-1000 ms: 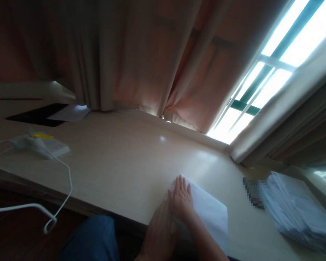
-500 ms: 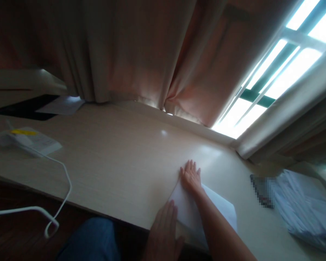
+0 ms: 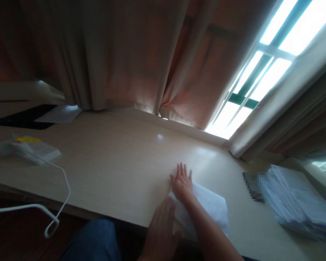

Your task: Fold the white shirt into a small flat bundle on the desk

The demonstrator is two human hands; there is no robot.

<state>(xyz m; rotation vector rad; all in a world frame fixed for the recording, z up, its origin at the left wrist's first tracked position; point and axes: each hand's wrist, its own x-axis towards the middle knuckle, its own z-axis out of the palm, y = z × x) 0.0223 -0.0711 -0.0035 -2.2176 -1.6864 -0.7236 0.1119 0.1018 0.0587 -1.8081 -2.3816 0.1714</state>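
Observation:
My right hand [image 3: 182, 186] lies palm down with fingers spread, on the upper left corner of a white sheet of paper [image 3: 210, 203] and the bare desk beside it. The forearm crosses over the sheet and hides part of it. Closer to me, my left hand [image 3: 161, 226] is stretched flat at the sheet's left edge, fingers together and thumb apart. It touches or nearly touches the paper; the exact contact is hard to see.
On the right of the desk [image 3: 119, 159] stands a stack of white papers [image 3: 301, 199], with a blurred-out item [image 3: 254, 188] beside it. At left are a white box [image 3: 43, 150], a white cable [image 3: 66, 181] and a black flat thing [image 3: 24, 116]. Curtains [image 3: 136, 65] hang behind.
The view has shifted slightly, so the desk things sit a little differently in the picture. My right hand appears slightly closer to my left hand; both stay flat at the sheet.

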